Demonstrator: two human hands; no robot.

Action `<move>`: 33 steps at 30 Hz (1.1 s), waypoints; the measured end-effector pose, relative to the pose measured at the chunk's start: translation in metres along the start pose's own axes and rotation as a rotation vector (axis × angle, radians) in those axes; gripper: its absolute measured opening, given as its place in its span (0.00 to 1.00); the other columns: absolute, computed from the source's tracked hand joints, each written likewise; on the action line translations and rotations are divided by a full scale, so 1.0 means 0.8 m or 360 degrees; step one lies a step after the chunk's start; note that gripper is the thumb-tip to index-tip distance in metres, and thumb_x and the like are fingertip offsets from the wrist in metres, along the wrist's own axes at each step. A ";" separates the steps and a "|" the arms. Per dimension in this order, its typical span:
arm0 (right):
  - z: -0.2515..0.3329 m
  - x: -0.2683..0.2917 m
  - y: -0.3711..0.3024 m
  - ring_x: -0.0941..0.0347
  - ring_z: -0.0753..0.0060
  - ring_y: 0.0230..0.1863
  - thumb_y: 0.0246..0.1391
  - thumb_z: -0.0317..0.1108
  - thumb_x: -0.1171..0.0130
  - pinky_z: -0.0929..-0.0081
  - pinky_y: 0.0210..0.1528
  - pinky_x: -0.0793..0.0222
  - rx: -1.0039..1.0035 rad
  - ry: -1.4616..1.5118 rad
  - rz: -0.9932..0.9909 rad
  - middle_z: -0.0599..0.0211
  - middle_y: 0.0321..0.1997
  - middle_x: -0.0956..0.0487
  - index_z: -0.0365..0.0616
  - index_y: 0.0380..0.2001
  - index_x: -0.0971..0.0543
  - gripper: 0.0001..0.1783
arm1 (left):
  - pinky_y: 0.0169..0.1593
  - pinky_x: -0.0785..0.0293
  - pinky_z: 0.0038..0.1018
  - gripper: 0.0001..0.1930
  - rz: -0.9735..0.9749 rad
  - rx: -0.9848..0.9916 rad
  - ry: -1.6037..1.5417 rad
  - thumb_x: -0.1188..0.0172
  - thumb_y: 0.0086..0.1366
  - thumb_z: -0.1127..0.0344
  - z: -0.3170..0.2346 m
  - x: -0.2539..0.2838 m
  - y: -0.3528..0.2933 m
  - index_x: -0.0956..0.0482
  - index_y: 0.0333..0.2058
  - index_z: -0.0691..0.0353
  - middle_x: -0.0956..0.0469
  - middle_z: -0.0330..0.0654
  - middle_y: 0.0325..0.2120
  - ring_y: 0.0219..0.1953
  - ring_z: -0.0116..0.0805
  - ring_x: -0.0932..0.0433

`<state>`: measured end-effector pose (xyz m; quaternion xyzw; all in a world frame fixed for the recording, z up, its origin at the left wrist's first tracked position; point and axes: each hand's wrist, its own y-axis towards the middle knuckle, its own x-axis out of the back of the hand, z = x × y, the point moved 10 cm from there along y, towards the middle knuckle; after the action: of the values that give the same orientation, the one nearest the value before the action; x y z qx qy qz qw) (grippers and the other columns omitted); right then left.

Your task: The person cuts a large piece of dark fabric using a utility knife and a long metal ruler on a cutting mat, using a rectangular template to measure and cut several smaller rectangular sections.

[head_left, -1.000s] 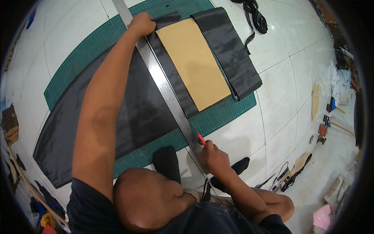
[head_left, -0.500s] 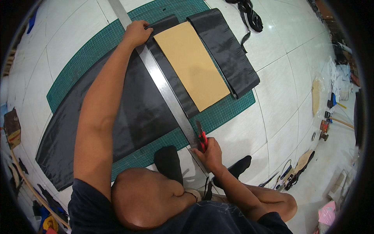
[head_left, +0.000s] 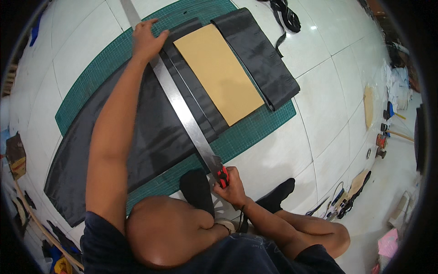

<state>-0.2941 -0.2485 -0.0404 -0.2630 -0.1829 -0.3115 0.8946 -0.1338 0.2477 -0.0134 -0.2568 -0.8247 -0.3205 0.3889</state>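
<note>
My left hand lies over the far part of a long metal ruler, its fingers spread and thumb held apart. In my right hand is a red and black utility knife, its blade pointing away from me over the ruler's near end. Under the ruler a large black sheet covers much of a green cutting mat. Right of the ruler, a thin pale line runs lengthwise through the black material. Beyond it a tan rectangular card rests on a black strip.
Right of the card lies a folded black piece. A bundle of black strap sits on the white tiled floor at the far right. My socked feet are close to the mat's near edge. Assorted tools lie at the right.
The ruler has shifted left, away from the card, and the pale line now shows in the black material. My left fingers have spread. My right hand and the knife moved left and nearer me.
</note>
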 end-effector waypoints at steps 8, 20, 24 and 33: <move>0.029 -0.006 0.021 0.27 0.39 0.45 0.46 0.30 0.34 0.50 0.44 0.28 0.0203 0.0108 -0.0057 0.47 0.44 0.30 0.36 0.43 0.32 0.23 | 0.69 0.40 0.44 0.39 0.0350 0.0191 0.0261 0.38 0.62 0.41 0.105 0.065 -0.065 0.29 0.61 0.68 0.34 0.62 0.63 0.66 0.58 0.36; 0.051 -0.063 0.042 0.27 0.39 0.42 0.47 0.31 0.33 0.49 0.42 0.26 0.0196 0.0258 0.0055 0.49 0.44 0.32 0.38 0.43 0.33 0.23 | 0.70 0.40 0.45 0.35 0.1287 0.0057 0.1014 0.35 0.63 0.48 0.027 0.171 -0.153 0.30 0.64 0.61 0.39 0.60 0.68 0.69 0.58 0.39; 0.063 -0.068 0.060 0.27 0.38 0.41 0.47 0.31 0.33 0.49 0.41 0.26 0.0138 0.0335 0.0113 0.49 0.43 0.33 0.38 0.42 0.33 0.22 | 0.69 0.39 0.44 0.34 0.1561 0.0196 0.0909 0.36 0.64 0.50 0.000 0.201 -0.182 0.30 0.63 0.63 0.36 0.58 0.66 0.68 0.56 0.37; 0.059 -0.079 0.075 0.29 0.36 0.46 0.46 0.31 0.33 0.48 0.47 0.28 0.0131 0.0242 0.0137 0.46 0.45 0.32 0.36 0.44 0.32 0.24 | 0.70 0.41 0.43 0.44 0.1406 0.0383 0.0596 0.31 0.57 0.45 0.080 0.150 -0.192 0.35 0.66 0.63 0.41 0.60 0.68 0.70 0.57 0.41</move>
<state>-0.3093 -0.1521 -0.0553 -0.2092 -0.1157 -0.2841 0.9285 -0.3354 0.2130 0.0011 -0.4729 -0.5841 -0.0682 0.6561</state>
